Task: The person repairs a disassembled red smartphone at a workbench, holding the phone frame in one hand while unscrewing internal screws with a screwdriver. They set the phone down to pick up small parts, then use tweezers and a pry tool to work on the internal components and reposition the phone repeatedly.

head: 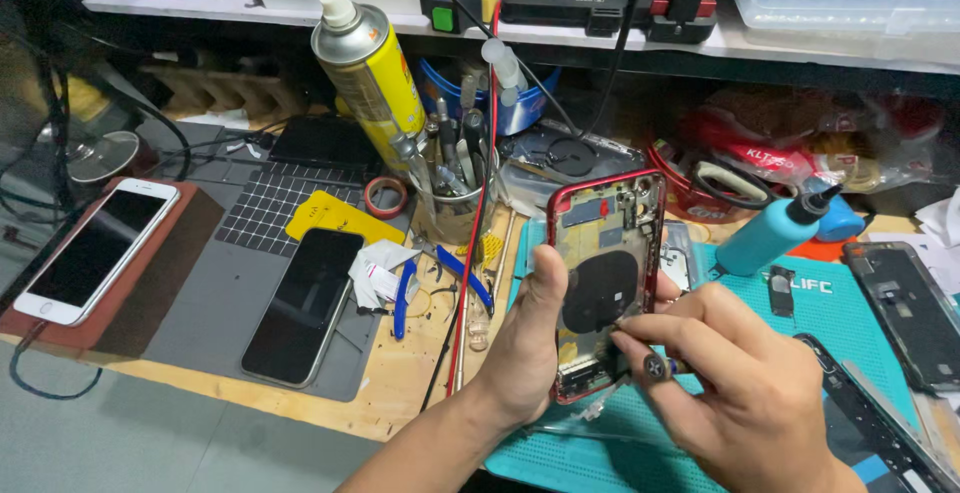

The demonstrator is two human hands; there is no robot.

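**Open red phone housing held upright, screwdriver at its lower edge**

The red phone housing (605,283) stands upright at the centre of the frame, its inside facing the camera. The screen is off, so the bare interior shows: a dark round coil in the middle, metal shields and a camera opening toward the top. The person's left hand (520,348) grasps it by the left edge, thumb laid along the frame. The right hand (730,373) is clenched around a small screwdriver (655,365), pinched between the fingers with its cap toward the camera and its tip at the lower part of the housing.

Judging by how things lie, the opening-up is already done and the work inside is under way; whether screws are coming out or going in cannot be told. No loose screws are visible.

Beneath the hands lies a teal work mat (830,303), with a teal squeeze bottle (775,231) at the upper right and dark phone parts (905,313) at the right edge. To the left, a black phone (300,303) rests on a grey mat (215,288), and a white phone (95,248) lies at the far left. A yellow spray can (372,78) stands at the upper centre beside a cup of tools (455,193).
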